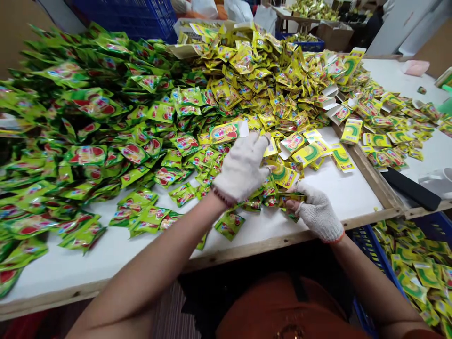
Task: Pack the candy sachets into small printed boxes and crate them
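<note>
A green packet [285, 200] lay left of the wooden strip [374, 176] that crossed the white tabletop [339, 193], its end pinched between the closed thumb and fingers of a worker's gloved right hand [319, 212]. The gloved left hand [242, 167], farther left of the strip, reached with bent fingers over the near edge of a cluster of yellow cartons [310, 153]; whether it gripped one could not be told. The cartons lay just left of the strip, some with their flaps open. Well to the strip's left rose a broad heap of green packets [88, 108], meeting a mound of yellow packs [254, 61] beyond the strip's far end. Right of the strip, a long black object [411, 188] rested near a white cup [438, 181]. Below the strip's near end, a blue crate [376, 249] held more yellow packs.
</note>
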